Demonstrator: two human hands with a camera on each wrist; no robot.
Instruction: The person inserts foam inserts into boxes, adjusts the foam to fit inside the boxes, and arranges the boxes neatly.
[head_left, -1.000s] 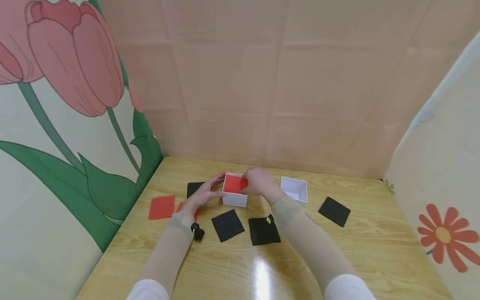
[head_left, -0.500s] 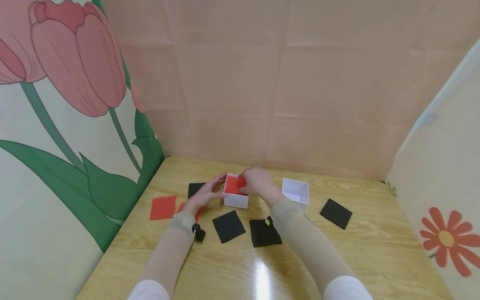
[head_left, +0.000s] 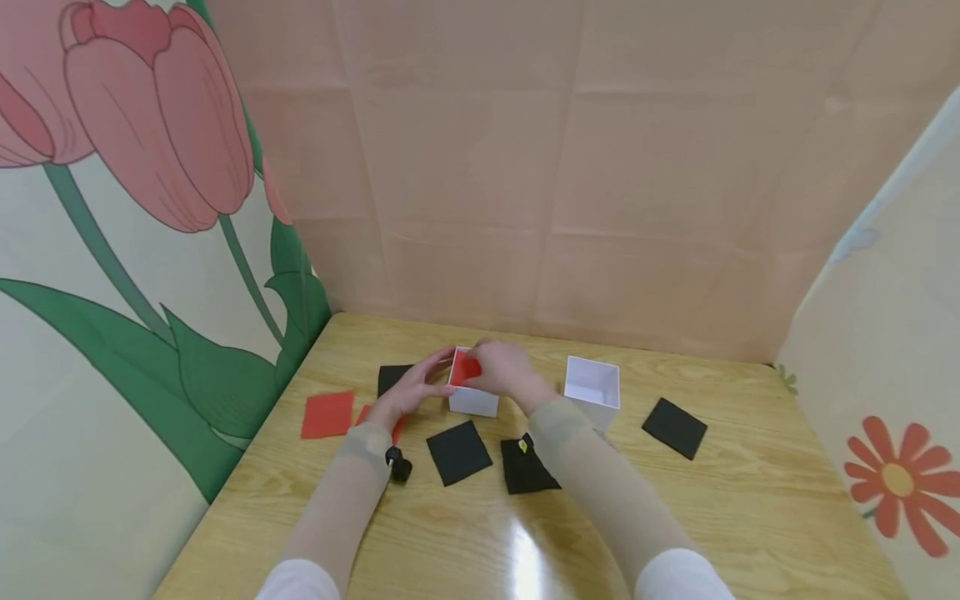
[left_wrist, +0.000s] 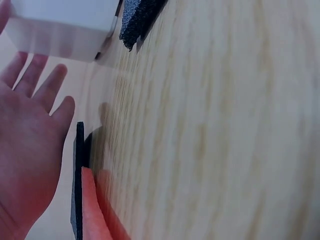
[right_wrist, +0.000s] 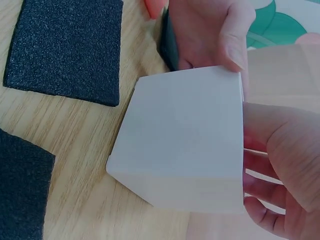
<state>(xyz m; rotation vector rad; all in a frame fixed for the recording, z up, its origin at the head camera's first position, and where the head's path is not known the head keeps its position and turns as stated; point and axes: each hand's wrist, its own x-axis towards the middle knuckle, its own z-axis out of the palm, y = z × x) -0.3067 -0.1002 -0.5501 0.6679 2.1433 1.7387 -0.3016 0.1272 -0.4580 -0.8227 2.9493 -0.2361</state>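
Observation:
In the head view, my left hand rests along the left side of a white box, thumb on its near left corner. Its fingers look straight in the left wrist view, touching the box's wall. My right hand reaches over the box's right rim from above, fingers curled. Thumb and forefinger pinch a red square sheet in the box's mouth. From the right wrist view, the box wall hides the right fingertips and the sheet.
A second white box stands to the right. Black foam squares lie in front, near the right forearm and at far right. Another black square lies behind the left hand. Red squares lie at left and under the left wrist.
My right hand has shifted slightly left, further over the box's mouth, and covers more of the red sheet. The left hand keeps its place on the box.

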